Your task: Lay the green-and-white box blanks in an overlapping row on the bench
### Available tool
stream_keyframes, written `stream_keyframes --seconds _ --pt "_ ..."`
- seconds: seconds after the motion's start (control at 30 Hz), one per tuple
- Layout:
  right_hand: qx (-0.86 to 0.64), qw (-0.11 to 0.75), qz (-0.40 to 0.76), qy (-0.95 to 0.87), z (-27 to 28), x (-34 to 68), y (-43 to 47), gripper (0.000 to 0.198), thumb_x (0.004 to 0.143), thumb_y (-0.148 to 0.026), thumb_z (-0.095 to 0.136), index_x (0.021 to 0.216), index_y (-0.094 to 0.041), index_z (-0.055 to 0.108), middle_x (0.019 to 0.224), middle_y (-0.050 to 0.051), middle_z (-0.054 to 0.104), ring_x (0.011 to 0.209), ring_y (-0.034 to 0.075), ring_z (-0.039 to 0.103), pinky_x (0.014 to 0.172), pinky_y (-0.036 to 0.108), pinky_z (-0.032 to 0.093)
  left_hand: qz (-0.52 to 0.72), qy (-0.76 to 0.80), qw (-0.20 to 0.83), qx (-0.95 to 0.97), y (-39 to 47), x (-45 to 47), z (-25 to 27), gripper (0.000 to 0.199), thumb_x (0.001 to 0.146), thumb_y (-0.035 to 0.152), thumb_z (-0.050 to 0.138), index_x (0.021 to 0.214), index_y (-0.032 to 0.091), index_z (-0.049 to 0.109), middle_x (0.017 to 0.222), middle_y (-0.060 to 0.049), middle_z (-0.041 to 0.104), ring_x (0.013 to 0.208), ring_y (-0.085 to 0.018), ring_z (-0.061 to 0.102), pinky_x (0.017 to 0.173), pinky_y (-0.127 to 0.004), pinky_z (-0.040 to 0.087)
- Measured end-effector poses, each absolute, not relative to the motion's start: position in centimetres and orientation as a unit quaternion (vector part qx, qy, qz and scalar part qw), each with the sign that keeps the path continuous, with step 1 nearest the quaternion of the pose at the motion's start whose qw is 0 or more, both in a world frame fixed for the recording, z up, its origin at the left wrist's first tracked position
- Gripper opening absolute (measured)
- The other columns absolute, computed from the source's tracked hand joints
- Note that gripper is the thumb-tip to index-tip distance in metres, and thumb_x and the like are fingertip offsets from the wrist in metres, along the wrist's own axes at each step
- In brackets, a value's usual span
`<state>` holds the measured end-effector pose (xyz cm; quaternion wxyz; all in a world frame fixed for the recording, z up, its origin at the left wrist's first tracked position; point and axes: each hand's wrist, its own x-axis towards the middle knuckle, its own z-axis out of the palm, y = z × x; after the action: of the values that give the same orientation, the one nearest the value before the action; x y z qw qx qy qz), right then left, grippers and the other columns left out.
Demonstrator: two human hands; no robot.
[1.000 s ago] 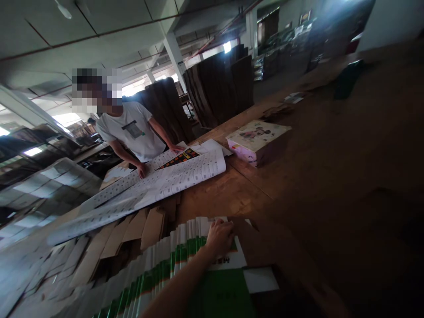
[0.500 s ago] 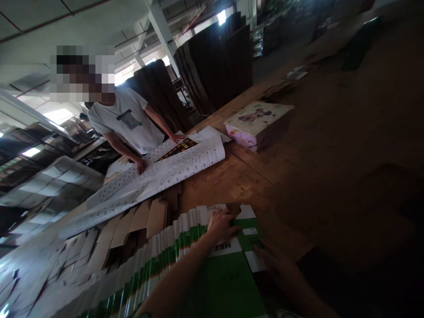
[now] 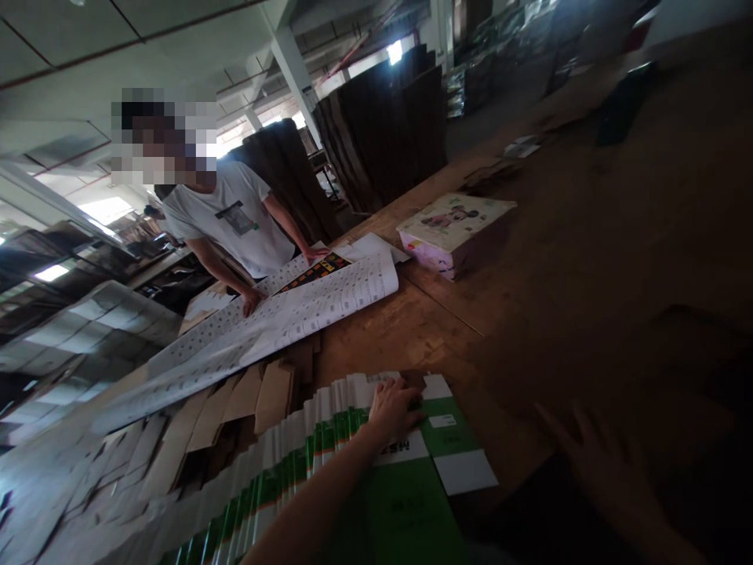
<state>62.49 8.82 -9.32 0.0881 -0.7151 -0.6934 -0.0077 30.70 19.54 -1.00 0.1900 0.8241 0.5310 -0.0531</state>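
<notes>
I have my left hand resting, fingers bent, on the white end of the front box; whether it pinches anything, I cannot tell. The flat boxes overlap in a row on the table, glossy white and green with thin orange stripes. The front one shows dark lettering and a side flap with a small white label. My right hand, fingers spread, is apart from them, in shadow.
</notes>
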Motion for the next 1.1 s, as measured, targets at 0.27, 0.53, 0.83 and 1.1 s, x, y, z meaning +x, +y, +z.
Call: stream_keyframes --seconds 0.27,0.53,0.83,1.1 --pt "-0.667 0.324 0.361 -0.566 -1.1 59.4 11.2 0.057 0.085 -0.050 0.038 0.136 -0.026 0.050 0.136 0.008 0.057 0.120 0.028 0.055 0.094 0.041 0.049 -0.008 0.563 0.236 0.792 20.2 30.9 -1.0 0.039 0.096 0.038 0.034 0.092 0.024 0.070 0.109 -0.004 0.064 0.107 -0.024 0.054 0.095 -0.042 0.040" --pt "-0.600 0.371 0.503 -0.499 -1.2 51.2 9.1 0.071 0.079 -0.058 0.044 0.136 -0.017 0.050 0.136 0.012 0.056 0.123 0.026 0.053 0.097 0.037 0.049 0.139 0.651 0.157 0.730 21.3 31.5 0.7 0.061 0.087 0.042 0.053 0.142 0.025 0.034 0.147 -0.010 0.036 0.134 -0.030 0.030 0.106 -0.048 0.030" --pt "-0.690 0.271 0.461 -0.488 -8.8 55.1 5.5 0.044 0.072 -0.065 0.054 0.067 -0.025 0.072 0.058 0.008 0.071 0.072 0.030 0.071 0.068 0.039 0.057 -0.001 0.508 0.179 0.843 19.7 31.4 -0.4 0.020 0.089 0.023 0.048 0.090 0.024 0.067 0.115 0.000 0.066 0.113 -0.024 0.048 0.099 -0.043 0.035" --pt "-0.658 0.317 0.393 -0.559 -9.0 54.3 6.9 0.052 0.082 -0.057 0.042 0.097 -0.019 0.074 0.107 0.015 0.072 0.104 0.031 0.065 0.087 0.040 0.054 -0.010 0.551 0.205 0.809 20.4 30.8 -0.1 0.033 0.095 0.028 0.034 0.106 0.024 0.065 0.107 -0.003 0.068 0.100 -0.020 0.058 0.090 -0.032 0.043"
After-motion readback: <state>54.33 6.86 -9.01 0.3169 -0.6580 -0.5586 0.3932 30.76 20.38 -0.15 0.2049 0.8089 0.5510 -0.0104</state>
